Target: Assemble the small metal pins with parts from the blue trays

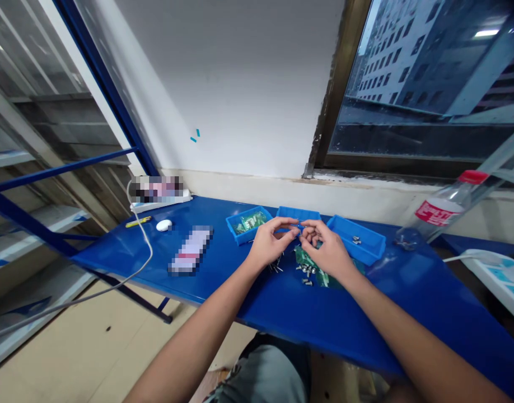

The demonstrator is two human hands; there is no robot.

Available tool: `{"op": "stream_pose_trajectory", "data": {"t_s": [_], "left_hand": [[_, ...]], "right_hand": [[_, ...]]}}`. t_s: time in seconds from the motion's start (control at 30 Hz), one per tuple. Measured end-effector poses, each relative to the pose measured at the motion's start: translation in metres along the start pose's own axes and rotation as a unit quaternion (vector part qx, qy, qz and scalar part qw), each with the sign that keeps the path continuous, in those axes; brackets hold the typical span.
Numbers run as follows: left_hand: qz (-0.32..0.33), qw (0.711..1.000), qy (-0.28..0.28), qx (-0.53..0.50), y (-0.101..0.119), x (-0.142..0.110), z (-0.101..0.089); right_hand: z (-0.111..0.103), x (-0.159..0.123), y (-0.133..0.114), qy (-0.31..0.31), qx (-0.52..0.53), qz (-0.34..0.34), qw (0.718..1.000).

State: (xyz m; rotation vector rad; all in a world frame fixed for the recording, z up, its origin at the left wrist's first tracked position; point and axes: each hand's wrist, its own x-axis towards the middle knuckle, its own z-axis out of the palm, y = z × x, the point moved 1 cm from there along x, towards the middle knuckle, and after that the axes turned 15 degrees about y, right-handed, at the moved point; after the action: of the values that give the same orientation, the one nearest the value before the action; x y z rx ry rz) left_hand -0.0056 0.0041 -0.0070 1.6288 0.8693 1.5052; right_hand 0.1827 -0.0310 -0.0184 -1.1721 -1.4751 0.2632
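Observation:
My left hand [269, 242] and my right hand [327, 249] meet over the blue table, fingertips pinched close together. Whatever small piece lies between them is too tiny to make out. Beneath the right hand is a green plastic bag [302, 257], partly covered, with several metal screws [308, 270] beside it. Thin metal pins [276, 266] lie under the left hand. Behind the hands stand three blue bins: the left bin [239, 239] holds green-bagged parts, the middle bin [298, 213] is mostly hidden, and the right bin [368, 253] has a few metal pieces.
A clear bottle [439, 212] with a red cap stands at the table's right. On the left lie a white mouse-like object [163, 225], a yellow cutter [138, 221], a blurred flat item [192, 251] and a grey cable [150, 249] hanging over the edge.

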Motion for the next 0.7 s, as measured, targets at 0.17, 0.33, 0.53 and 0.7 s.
{"op": "stream_pose_trajectory", "data": {"t_s": [0.17,0.33,0.53,0.7], "left_hand": [[-0.053,0.996,-0.051,0.047,0.004,-0.003,-0.002],[-0.022,0.993,-0.075,0.087,0.003,-0.002,-0.003],[-0.053,0.998,-0.03,0.017,-0.006,0.001,-0.003],[-0.07,0.997,-0.011,-0.007,-0.011,0.0,-0.001]], "right_hand": [[-0.003,0.001,-0.001,0.027,-0.014,-0.008,1.0],[-0.003,0.002,0.002,0.017,-0.019,-0.025,0.999],[-0.001,0.001,0.0,-0.023,-0.019,-0.023,0.999],[-0.002,-0.001,-0.004,-0.013,-0.02,0.026,0.999]]}}
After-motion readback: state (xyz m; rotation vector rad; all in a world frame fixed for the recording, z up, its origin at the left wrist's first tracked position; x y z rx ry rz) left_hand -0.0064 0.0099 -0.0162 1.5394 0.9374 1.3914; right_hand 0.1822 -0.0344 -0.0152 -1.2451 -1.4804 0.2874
